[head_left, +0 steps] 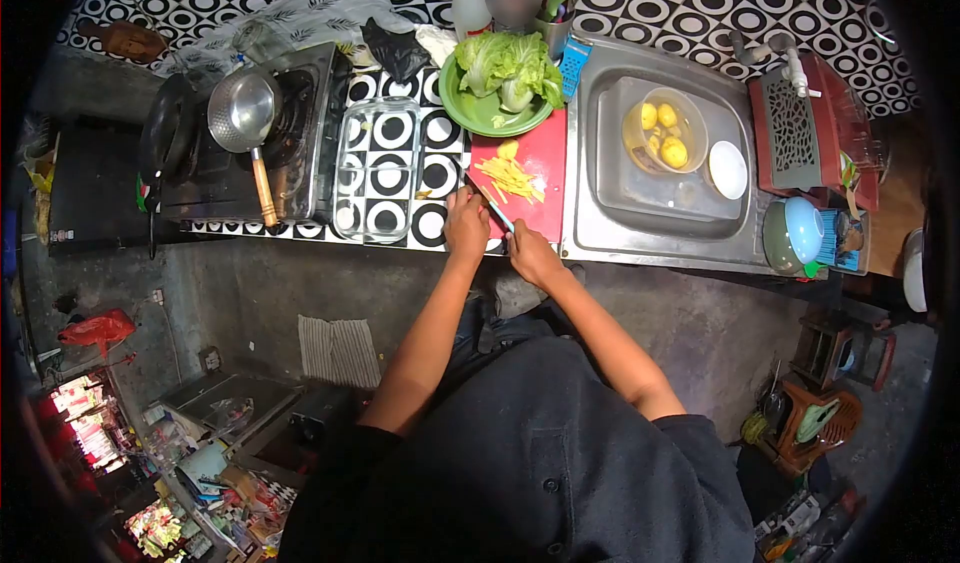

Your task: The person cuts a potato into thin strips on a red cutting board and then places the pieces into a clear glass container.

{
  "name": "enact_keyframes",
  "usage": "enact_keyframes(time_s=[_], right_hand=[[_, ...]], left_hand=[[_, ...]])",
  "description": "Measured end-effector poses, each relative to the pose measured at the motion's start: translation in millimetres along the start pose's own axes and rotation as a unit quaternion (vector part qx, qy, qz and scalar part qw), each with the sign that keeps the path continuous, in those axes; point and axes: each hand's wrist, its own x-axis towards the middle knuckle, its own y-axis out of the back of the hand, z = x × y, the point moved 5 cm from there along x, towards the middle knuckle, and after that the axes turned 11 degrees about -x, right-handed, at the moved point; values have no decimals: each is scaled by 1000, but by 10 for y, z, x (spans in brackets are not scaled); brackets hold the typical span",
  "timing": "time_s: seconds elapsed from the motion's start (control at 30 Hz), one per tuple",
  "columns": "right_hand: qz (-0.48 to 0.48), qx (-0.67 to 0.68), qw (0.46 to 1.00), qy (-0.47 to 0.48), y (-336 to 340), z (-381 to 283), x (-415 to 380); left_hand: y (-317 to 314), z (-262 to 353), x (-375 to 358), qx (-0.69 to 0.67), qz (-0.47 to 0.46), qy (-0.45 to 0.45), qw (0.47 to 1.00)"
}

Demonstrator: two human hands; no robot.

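My right hand is closed around the light-blue handle of a knife, whose blade points up and left over the left part of a red cutting board. Close to the blade, at the board's left edge, my left hand has its fingers curled; what they hold, if anything, is hidden. Yellow potato sticks lie loosely piled on the board, with a larger potato piece just above them. Behind these, a green basin with leafy lettuce overlaps the board's far end.
Right of the board, a metal sink holds a clear bowl of peeled potatoes and a white bowl. On the left are a glass dish and a stove bearing a wooden-handled pan. Bottles stand behind.
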Motion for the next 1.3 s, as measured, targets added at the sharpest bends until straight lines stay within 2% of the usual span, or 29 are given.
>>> enact_keyframes(time_s=[0.2, 0.5, 1.3], right_hand=[[-1, -3, 1000, 1, -1, -7, 13], [-2, -3, 1000, 3, -9, 7, 45], [-20, 16, 1000, -16, 10, -219, 529]], left_hand=[[-4, -2, -6, 0, 12, -1, 1000], [0, -6, -3, 2, -19, 25, 1000], [54, -8, -6, -28, 11, 1, 1000]])
